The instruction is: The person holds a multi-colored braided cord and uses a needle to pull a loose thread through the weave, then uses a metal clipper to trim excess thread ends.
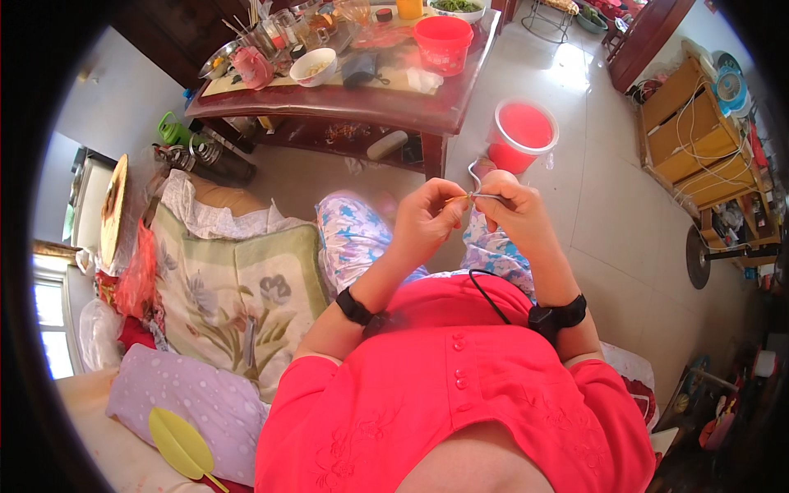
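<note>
Nearest the lens is one red embroidered top (362, 394), and just beyond it two bare hands meeting. Left hand (431, 212) has thumb and fingertips pinched closed on a thin orange strand (454, 198); right hand (514, 205) is pinched just as tight on a thin grey strand (490, 196). The two strands come together right between the fingertips, and a wavy grey end pokes up past them. Wire, yarn, whatever, can't tell the material from here.

Count so far: two black wristbands (355, 306), one per wrist, just below the grip. Two red tubs: one on the floor (509, 156) just past the right hand, the other farther off on the wooden table (362, 107), which sits beyond the grip and mostly left of it. Same tabletop has two white bowls (312, 78), one with greens. One yellow-green leaf-shaped paddle (177, 444) lies well left of the hands, back toward the body.

As for writing, the table tub has pale printing, too small to make out.
</note>
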Available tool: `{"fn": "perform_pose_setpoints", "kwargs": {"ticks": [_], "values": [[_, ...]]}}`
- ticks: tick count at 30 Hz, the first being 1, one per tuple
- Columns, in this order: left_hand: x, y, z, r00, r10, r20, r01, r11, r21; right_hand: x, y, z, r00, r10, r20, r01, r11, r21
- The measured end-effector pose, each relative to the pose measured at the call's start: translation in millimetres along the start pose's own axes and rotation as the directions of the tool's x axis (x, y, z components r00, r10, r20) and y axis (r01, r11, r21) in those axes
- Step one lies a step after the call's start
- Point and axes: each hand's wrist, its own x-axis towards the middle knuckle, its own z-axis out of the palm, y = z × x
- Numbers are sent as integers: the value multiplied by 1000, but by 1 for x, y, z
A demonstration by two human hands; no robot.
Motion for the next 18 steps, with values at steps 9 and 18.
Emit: {"fn": "perform_pose_setpoints", "kwargs": {"ticks": [9,18], "values": [[-1,-3,-2,1000,17,20,-18,1000,11,0,2,-1,998,-62,15,63,995,-76],[0,-4,-6,998,20,60,-27,992,121,1,-6,5,993,8,-121,4,995,104]]}}
